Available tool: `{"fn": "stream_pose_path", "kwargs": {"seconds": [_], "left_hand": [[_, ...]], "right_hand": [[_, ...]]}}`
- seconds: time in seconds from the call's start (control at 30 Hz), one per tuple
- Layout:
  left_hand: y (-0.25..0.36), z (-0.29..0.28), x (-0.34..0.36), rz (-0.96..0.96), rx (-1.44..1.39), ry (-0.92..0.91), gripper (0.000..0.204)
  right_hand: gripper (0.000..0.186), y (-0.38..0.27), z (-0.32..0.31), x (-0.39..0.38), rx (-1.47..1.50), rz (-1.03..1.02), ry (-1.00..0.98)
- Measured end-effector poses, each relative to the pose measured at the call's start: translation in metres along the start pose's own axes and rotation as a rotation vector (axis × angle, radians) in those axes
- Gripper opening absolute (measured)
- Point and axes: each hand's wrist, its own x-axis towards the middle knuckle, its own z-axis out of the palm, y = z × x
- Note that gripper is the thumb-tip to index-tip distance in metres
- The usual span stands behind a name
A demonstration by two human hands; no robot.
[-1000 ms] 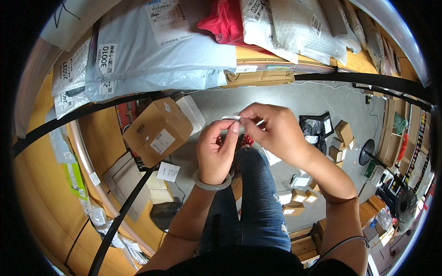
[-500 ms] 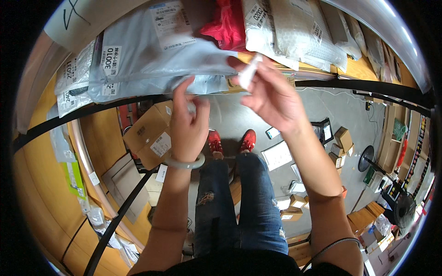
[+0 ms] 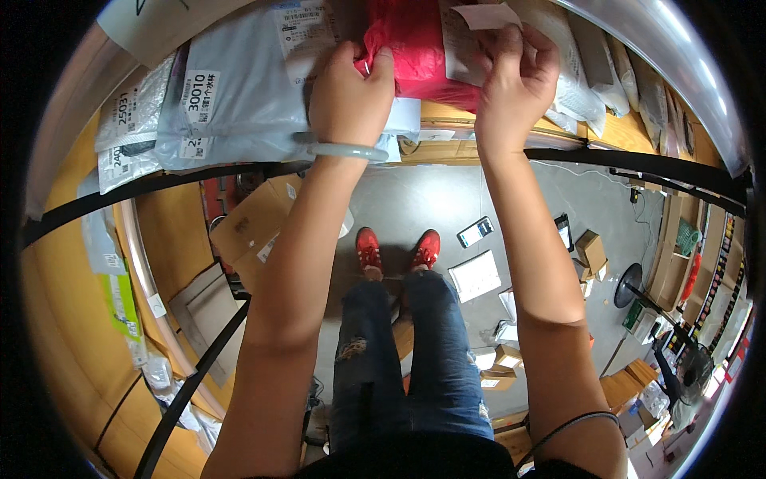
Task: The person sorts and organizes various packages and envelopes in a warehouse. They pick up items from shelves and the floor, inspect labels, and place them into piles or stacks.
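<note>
A red plastic bag (image 3: 405,49) lies on the shelf among the parcels. Its left edge is pinched by my left hand (image 3: 351,100), which wears a pale bangle. My right hand (image 3: 515,96) holds a small pale paper slip (image 3: 485,16) between thumb and fingers, above the right part of the bag. Beneath the slip a white label (image 3: 463,52) shows, partly covered by my fingers. To the left lies a large grey-blue mailing bag (image 3: 239,72) with white stickers; my left wrist passes over its right side.
Bubble-wrap parcels (image 3: 137,100) sit at the shelf's left end, more wrapped parcels (image 3: 574,72) at its right. A black shelf bar (image 3: 630,160) runs along the front. Below are a cardboard box (image 3: 247,227), a phone (image 3: 475,231), white paper (image 3: 475,275) and a fan (image 3: 692,367).
Both hands have moved forward over the shelf. My left hand has taken hold of the red bag, which now lies nearer and more exposed. My right hand has carried the slip up and right.
</note>
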Motion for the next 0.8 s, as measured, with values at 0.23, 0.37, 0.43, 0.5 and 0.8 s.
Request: {"fn": "stream_pose_path", "kwargs": {"seconds": [0.23, 0.37, 0.43, 0.5, 0.8], "left_hand": [[-0.004, 0.001, -0.003, 0.049, 0.028, 0.059, 0.048], [-0.007, 0.003, 0.000, 0.016, -0.045, 0.054, 0.047], [-0.008, 0.004, 0.001, 0.016, -0.104, 0.061, 0.046], [-0.011, 0.002, 0.001, 0.014, -0.053, 0.064, 0.047], [0.007, -0.007, 0.001, -0.121, -0.120, -0.017, 0.055]], "right_hand": [[0.010, 0.010, 0.011, 0.015, -0.596, -0.366, -0.015], [0.009, 0.023, -0.002, 0.014, -0.635, -0.395, -0.062], [0.012, 0.032, -0.001, 0.007, -0.642, -0.569, -0.144], [0.011, 0.035, -0.003, 0.003, -0.647, -0.562, -0.159], [0.013, 0.023, 0.013, 0.001, -0.352, -0.201, 0.028]]}}
